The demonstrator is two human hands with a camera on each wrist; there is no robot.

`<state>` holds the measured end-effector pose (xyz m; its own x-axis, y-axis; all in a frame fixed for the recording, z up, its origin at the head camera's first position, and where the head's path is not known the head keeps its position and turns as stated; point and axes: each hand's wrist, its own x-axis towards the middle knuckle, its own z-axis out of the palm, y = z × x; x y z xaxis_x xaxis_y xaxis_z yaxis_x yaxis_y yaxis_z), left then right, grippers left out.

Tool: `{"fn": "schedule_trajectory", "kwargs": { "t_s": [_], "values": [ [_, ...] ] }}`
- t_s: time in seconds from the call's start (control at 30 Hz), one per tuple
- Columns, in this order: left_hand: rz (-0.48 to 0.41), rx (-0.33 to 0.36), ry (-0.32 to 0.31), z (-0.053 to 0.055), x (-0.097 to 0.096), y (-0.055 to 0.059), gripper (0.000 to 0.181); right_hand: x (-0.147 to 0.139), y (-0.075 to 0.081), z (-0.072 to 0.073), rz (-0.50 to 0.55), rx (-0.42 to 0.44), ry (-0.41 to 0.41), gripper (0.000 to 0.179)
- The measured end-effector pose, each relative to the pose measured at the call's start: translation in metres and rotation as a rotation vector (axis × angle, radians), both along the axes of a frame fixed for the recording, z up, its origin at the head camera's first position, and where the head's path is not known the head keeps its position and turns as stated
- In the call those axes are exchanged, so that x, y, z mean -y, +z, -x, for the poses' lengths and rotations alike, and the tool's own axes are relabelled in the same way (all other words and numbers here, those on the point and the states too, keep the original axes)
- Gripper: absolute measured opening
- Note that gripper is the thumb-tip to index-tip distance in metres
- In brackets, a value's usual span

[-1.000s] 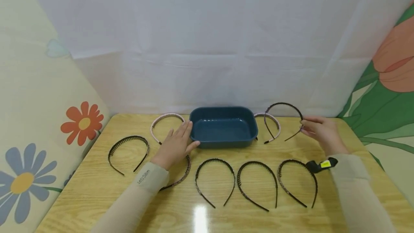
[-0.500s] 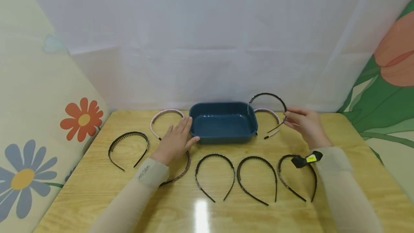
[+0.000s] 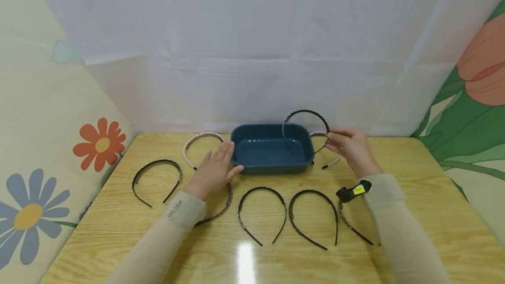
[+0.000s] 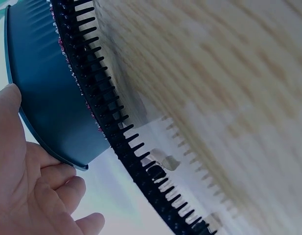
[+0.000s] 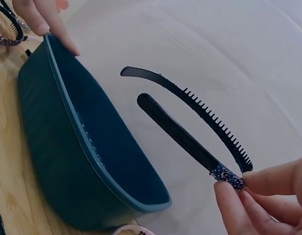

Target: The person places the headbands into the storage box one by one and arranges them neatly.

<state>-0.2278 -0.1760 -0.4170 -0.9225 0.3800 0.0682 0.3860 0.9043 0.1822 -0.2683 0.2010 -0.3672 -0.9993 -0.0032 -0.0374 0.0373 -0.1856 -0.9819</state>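
My right hand (image 3: 351, 150) pinches a black toothed headband (image 5: 209, 115) with a blue glittery section near the fingertips. It holds the headband raised, its arc overlapping the right end of a dark teal rectangular basin (image 3: 274, 170) in the head view. My left hand (image 3: 213, 172) rests against the basin's left end, fingers nearly straight and the thumb by the front corner. Beneath that hand, partly hidden, lies a dark headband with pinkish glitter (image 4: 82, 73). Nothing shows inside the basin.
Other headbands lie on the wooden table (image 3: 158, 240): a pink one (image 3: 203, 135) left of the basin, another pink one (image 3: 333, 161) partly hidden at right, and several black ones, including one headband (image 3: 262, 189) in front. A white cloth (image 3: 236, 56) hangs behind.
My right hand has carried the black headband leftward, from beside the right pink headband to the basin's right end. My left hand keeps its place on the basin. The view has tilted slightly.
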Motion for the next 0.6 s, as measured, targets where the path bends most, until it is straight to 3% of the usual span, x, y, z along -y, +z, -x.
{"fn": "schedule_trajectory", "kwargs": {
  "t_s": [0.17,0.6],
  "values": [
    [0.001,0.004,0.002,0.0,0.0,0.0,0.081,0.015,-0.003,0.005,-0.042,0.016,0.022,0.041],
    [0.003,-0.035,-0.007,0.001,0.001,-0.005,0.081,0.049,-0.011,0.016,-0.111,0.08,0.046,0.042]
  ]
}}
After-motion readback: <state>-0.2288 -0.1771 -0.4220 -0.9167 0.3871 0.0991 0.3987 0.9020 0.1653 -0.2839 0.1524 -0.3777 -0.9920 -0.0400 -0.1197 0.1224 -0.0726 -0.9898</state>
